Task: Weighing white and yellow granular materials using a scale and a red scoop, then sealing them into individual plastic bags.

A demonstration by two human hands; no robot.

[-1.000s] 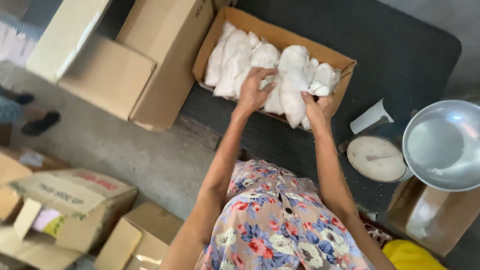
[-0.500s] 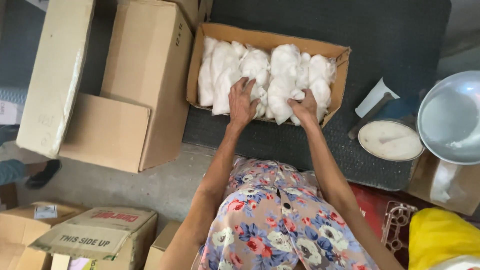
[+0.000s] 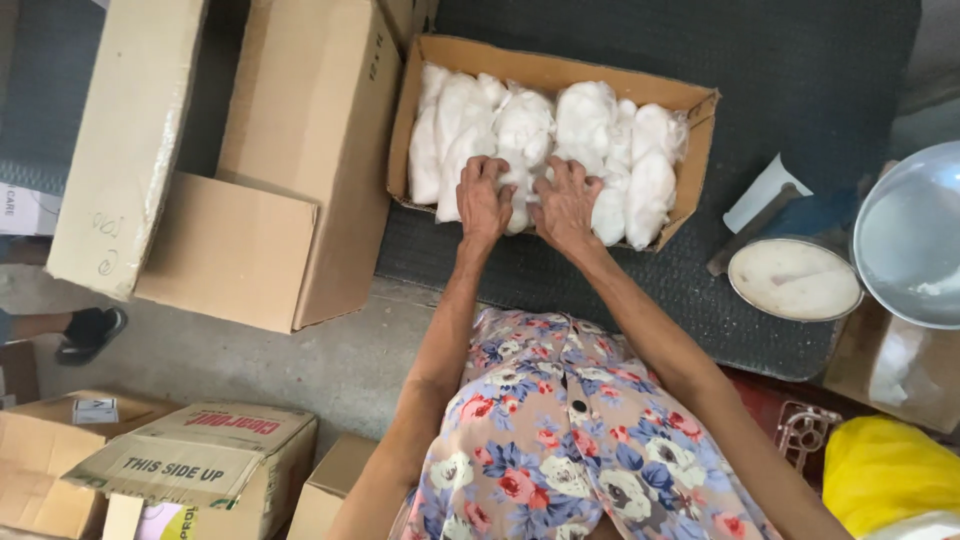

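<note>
A dark grey mat [image 3: 800, 90] covers the raised platform across the top and right of the view. Off its left edge stands a big open cardboard carton [image 3: 290, 150] with one long flap [image 3: 125, 140] folded outward. At the mat's near edge, towards the left corner, sits a shallow cardboard tray box [image 3: 560, 72] packed with white plastic-wrapped bags [image 3: 585, 120], standing side by side in rows. Near the mat's right edge is a wide metal bowl [image 3: 915, 240], and just left of it, a round white lid [image 3: 795, 280] beside a dark-handled scraper [image 3: 760, 200].

Both hands are in the tray box, at its near wall. The left hand [image 3: 485, 195] lies palm down on the bags, fingers curled over one of them in a grasp. The right hand [image 3: 567, 200] rests just beside it, fingers spread and bent, pressing down on the neighbouring bags; whether it actually grips one cannot be told.

On the concrete floor at lower left are smaller printed cardboard boxes [image 3: 190, 460]. A yellow bag [image 3: 885, 470] lies at lower right.
</note>
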